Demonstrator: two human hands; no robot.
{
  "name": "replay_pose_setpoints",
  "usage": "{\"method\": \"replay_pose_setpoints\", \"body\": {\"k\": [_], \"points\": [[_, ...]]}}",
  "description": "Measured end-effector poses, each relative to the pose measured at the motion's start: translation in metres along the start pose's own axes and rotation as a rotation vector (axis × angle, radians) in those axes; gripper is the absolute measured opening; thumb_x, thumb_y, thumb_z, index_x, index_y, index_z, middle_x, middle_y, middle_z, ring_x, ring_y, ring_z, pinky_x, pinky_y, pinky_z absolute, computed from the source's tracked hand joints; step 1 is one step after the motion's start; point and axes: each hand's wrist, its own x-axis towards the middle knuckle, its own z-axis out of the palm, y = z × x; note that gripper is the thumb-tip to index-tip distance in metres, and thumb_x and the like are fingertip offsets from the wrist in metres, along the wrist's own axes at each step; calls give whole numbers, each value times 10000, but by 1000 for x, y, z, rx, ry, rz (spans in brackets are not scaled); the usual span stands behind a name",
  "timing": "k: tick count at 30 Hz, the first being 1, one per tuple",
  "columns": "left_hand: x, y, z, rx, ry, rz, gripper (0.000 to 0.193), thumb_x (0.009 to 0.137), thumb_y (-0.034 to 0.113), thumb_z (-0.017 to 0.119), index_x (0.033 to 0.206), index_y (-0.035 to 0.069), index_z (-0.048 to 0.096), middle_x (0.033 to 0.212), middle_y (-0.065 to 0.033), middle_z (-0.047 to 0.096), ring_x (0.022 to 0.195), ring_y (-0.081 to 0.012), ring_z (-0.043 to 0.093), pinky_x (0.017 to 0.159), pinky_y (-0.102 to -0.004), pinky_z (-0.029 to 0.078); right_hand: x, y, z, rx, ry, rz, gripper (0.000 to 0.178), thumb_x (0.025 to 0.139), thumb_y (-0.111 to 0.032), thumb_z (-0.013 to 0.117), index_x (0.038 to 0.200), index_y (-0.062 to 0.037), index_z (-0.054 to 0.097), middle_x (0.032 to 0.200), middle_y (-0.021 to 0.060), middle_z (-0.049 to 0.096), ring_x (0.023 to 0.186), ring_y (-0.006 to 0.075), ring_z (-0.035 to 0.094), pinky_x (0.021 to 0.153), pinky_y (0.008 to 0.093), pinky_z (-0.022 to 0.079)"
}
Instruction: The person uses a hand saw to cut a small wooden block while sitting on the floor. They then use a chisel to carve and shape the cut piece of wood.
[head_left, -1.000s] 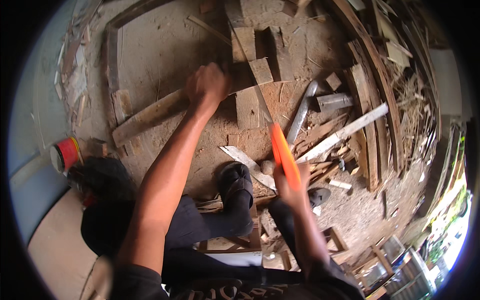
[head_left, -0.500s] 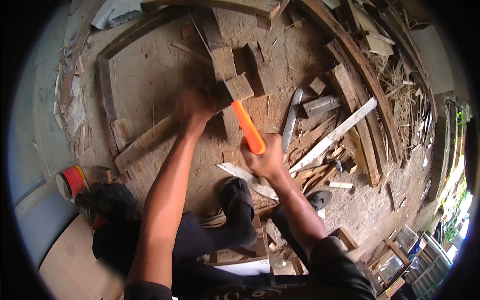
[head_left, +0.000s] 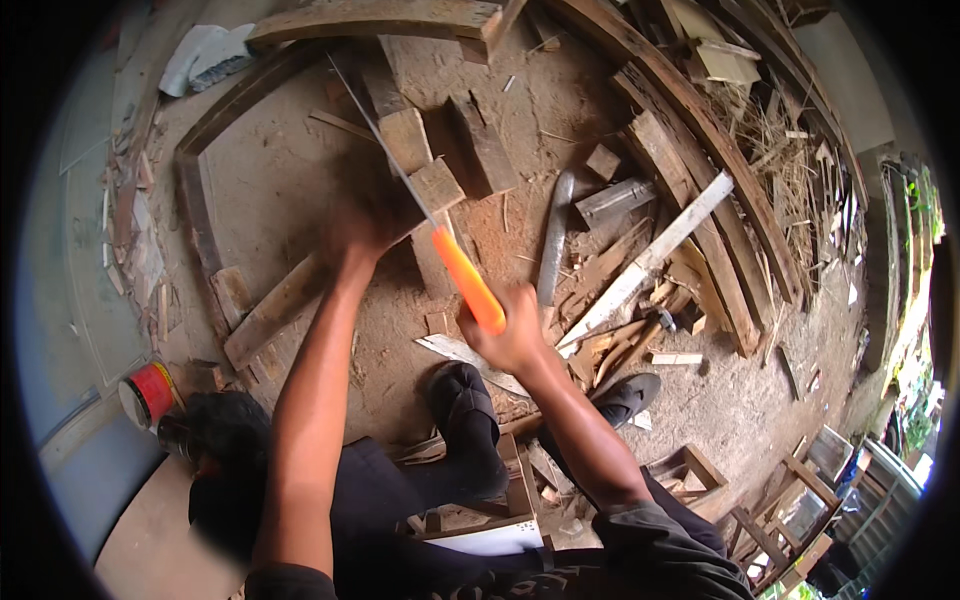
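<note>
My right hand (head_left: 508, 335) is closed around the orange handle of a handsaw (head_left: 466, 278). Its thin blade slants up and left, lying across a wooden plank (head_left: 280, 307) close to the plank's far right end. Motion blurs my left hand (head_left: 358, 228), which is on the plank left of the blade; its fingers are smeared and dark. Under the plank's far end lies another timber piece (head_left: 430, 262), and a pale wood block (head_left: 405, 140) sits just beyond, beside the blade.
A thick offcut (head_left: 482, 145) stands right of the sawn end. Farther right are a long metal-grey bar (head_left: 556, 237), a whitish strip (head_left: 655, 262), a hammer (head_left: 640, 340) and stacked curved beams (head_left: 690, 95). A red-labelled tub (head_left: 148, 392) stands at left. My sandalled feet (head_left: 462, 400) are close by.
The saw and my right hand have drawn back toward me along the cut. My left hand stays on the plank. The whole view has shifted slightly.
</note>
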Motion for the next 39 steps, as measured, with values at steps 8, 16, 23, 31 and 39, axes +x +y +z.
{"method": "replay_pose_setpoints", "body": {"k": [8,16,23,31,39], "points": [[-14,16,-20,100,92,-100,468,952,451,519,1009,38,732,1062,-274,705,988,-468,681,860,-535,550,-44,15,-12,-170,-103,126,371,784,-233,742,1108,-53,735,933,234,735,887,380,731,819,433,578],[7,-14,12,83,102,11,488,1015,373,435,1043,-38,696,1106,-318,667,1066,-494,624,900,-541,501,-145,39,-23,9,31,-189,383,715,-147,772,1052,24,711,818,201,710,686,379,709,702,434,588],[-3,15,-28,-156,-76,184,405,903,363,667,981,-32,711,1026,-309,697,992,-440,684,820,-517,537,19,-10,8,83,96,-47,327,763,-253,718,915,33,679,722,263,652,694,458,662,689,476,565],[10,-6,-20,240,86,-9,284,874,262,666,928,-13,710,1079,-309,691,1042,-406,677,822,-482,537,-146,16,-40,153,34,-153,246,756,-165,749,952,-17,734,809,193,709,742,346,727,691,429,596],[1,5,-32,-89,-64,177,388,891,392,636,882,20,746,879,-247,729,882,-423,715,685,-495,546,-22,-1,1,137,-67,101,286,791,-247,695,877,26,682,766,264,672,710,458,676,734,482,575]]}}
